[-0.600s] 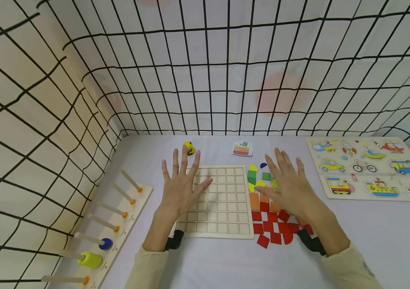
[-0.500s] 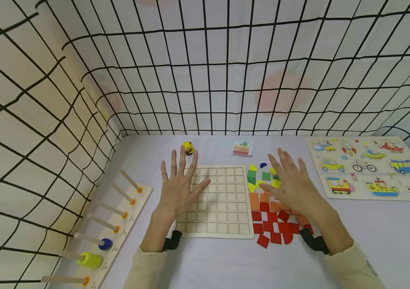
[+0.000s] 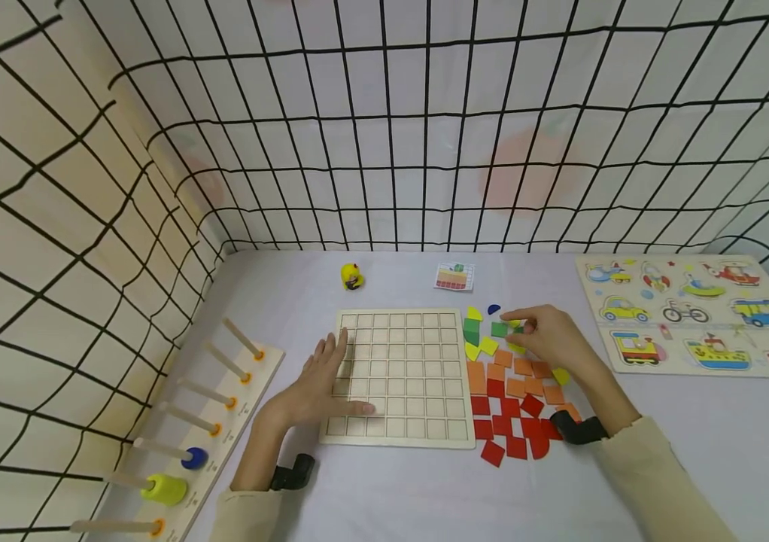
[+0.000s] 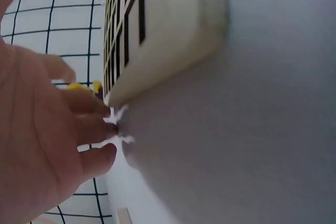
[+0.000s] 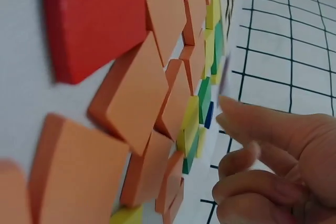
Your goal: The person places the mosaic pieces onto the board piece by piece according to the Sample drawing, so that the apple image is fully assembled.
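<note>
A pale wooden grid board point(image 3: 398, 443) lies on the white cloth. My left hand point(image 3: 313, 388) is at its left side, fingers spread, with the thumb over the lower left squares. In the left wrist view the fingers of this hand point(image 4: 47, 124) are beside the board's thick rim point(image 4: 173, 56). My right hand point(image 3: 550, 339) hovers over the green and yellow tiles, index finger stretched out, other fingers curled. A green tile point(image 3: 500, 329) lies just under the index finger. In the right wrist view that hand point(image 5: 278, 156) shows nothing between index finger and thumb.
Orange tiles point(image 3: 515, 388) and red tiles point(image 3: 510, 407) lie loose right of the board. A picture card point(image 3: 454, 277) and a yellow duck point(image 3: 352, 276) are behind it. A peg stand point(image 3: 205, 452) is left, a vehicle puzzle point(image 3: 689, 316) right. Black netting encloses the back and left.
My left hand has dropped from above the board to its left edge. The right hand has gone from spread fingers to a pointing, partly curled shape over the green and yellow tiles.
</note>
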`<state>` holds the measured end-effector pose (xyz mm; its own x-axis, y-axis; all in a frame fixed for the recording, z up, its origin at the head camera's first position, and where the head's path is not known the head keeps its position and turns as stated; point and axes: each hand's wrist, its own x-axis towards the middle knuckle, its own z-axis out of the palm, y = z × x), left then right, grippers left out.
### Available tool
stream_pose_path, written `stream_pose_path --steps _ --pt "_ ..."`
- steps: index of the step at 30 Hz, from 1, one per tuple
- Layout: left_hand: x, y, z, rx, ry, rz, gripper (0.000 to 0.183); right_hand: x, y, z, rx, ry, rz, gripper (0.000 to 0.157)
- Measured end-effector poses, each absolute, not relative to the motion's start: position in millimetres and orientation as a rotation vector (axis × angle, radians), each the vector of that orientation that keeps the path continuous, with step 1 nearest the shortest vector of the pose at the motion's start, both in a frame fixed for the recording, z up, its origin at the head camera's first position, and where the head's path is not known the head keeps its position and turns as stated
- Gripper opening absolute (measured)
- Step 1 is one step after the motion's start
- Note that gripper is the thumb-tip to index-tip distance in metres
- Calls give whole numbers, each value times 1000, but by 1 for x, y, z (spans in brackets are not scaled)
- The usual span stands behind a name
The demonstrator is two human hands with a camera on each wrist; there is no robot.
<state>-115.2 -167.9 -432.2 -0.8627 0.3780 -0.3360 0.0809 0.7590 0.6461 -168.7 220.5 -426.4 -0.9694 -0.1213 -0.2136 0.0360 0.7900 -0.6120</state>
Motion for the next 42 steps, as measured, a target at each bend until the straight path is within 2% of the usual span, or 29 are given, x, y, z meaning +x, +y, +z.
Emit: stream_pose_path --steps 6,11,25,34,42 --pt "-109 -177 -436 443 2489 801 154 -179 217 -432 4 2735 -925 35" --pt "-105 -183 -440 491 2487 759 161 -182 217 -434 62 2745 -938 30" --pt "-98 -177 -434 446 2500 748 159 -176 211 -438 -42 2747 -1003 34" --pt "-93 -178 -432 435 2501 755 158 -186 161 -435 -309 2667 -1108 27" --pt "-95 -179 -439 451 2517 749 158 -199 123 -437 -281 2663 -1120 24"
